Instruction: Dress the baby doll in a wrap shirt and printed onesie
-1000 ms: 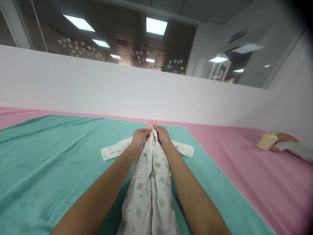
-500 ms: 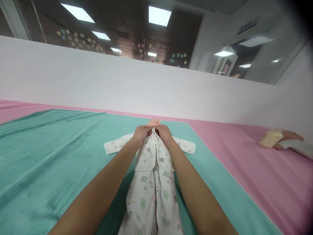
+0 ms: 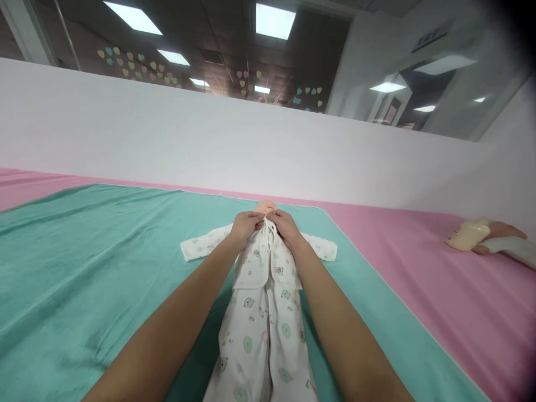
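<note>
A doll [image 3: 265, 206] lies on its back, its head toward the wall, dressed in a white printed baby jacket [image 3: 252, 268] with the sleeves spread to both sides. Below the jacket are matching printed trousers [image 3: 251, 329]. At the neckline, my left hand [image 3: 245, 226] pinches the left front edge of the jacket. My right hand [image 3: 285, 224] grips the other front edge close beside it, the fingertips nearly meeting under the doll's chin. Lower down, the two front panels lie slightly apart. The exact fastening between my fingers is hidden.
Under the doll spreads a teal blanket [image 3: 104, 268] over a pink sheet [image 3: 402, 245]. A white wall [image 3: 209, 145] with glass above it stands behind. At the far right lies an object with a pale yellow part [image 3: 467, 234] and a white sleeve-like part [image 3: 505, 245].
Both hands stay at the jacket's neckline with only small finger movements. The whole view has shifted slightly.
</note>
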A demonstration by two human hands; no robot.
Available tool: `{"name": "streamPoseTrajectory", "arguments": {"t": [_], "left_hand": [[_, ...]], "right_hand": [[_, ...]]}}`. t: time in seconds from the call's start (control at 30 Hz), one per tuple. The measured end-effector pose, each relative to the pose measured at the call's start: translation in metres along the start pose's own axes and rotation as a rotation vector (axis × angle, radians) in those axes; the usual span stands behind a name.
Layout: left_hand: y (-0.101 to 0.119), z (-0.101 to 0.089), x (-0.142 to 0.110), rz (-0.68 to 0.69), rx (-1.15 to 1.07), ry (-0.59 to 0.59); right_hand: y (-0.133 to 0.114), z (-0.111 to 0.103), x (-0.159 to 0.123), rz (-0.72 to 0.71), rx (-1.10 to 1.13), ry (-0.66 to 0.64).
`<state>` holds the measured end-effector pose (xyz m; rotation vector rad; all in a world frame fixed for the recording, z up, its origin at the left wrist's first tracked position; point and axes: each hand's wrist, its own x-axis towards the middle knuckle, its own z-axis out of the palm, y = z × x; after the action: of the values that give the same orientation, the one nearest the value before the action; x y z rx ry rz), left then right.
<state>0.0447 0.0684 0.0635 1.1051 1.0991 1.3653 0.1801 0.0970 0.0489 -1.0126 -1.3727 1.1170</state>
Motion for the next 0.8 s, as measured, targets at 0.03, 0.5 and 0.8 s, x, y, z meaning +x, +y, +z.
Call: {"name": "streamPoseTrajectory", "arguments": {"t": [0.03,0.5,0.8], "left_hand": [[-0.0001,0.0002,-0.0001,-0.001,-0.001,0.004],[-0.0018,-0.0009,0.0024,0.039,0.012,-0.026],[0.0030,0.0029,-0.0011,0.051,0.081,-0.048]], "right_hand": [[0.0009,-0.0008,-0.0002,0.015,0.054,-0.009],[0.0089,-0.0047,0.0027,0.038,0.189,-0.061],[0.0049,-0.0027,0.0005,-0.036,0.063,-0.104]]}}
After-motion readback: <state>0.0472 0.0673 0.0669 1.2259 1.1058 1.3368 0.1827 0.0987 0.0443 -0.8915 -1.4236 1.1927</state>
